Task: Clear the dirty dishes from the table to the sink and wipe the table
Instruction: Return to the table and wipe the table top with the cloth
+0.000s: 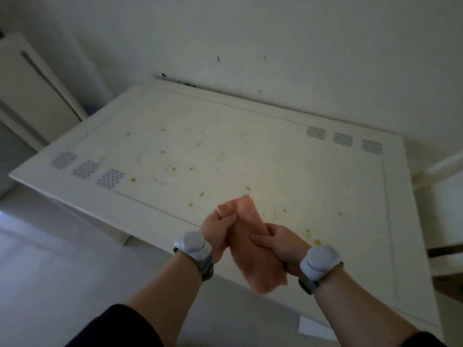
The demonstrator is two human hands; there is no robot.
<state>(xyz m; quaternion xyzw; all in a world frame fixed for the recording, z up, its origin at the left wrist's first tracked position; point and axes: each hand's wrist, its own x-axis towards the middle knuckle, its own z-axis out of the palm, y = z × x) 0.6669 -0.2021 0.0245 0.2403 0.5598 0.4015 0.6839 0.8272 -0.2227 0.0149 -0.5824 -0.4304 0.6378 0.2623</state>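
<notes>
Together left hand [217, 230] and right hand [281, 247] grip the pink cloth [260, 274] between them.

Plain white wall [313, 41] at the back with a few dark specks [218, 58] on it — pale panel [37, 86] with a long dark slot off left, light floor [50, 271] below, white sheet [316, 327] lying on it bottom right

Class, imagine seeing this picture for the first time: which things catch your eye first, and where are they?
The pink cloth stands out first, gripped by the left hand and the right hand above the near edge of the white table. Next come the yellowish crumbs scattered across its top, with no dishes visible on it.
</notes>
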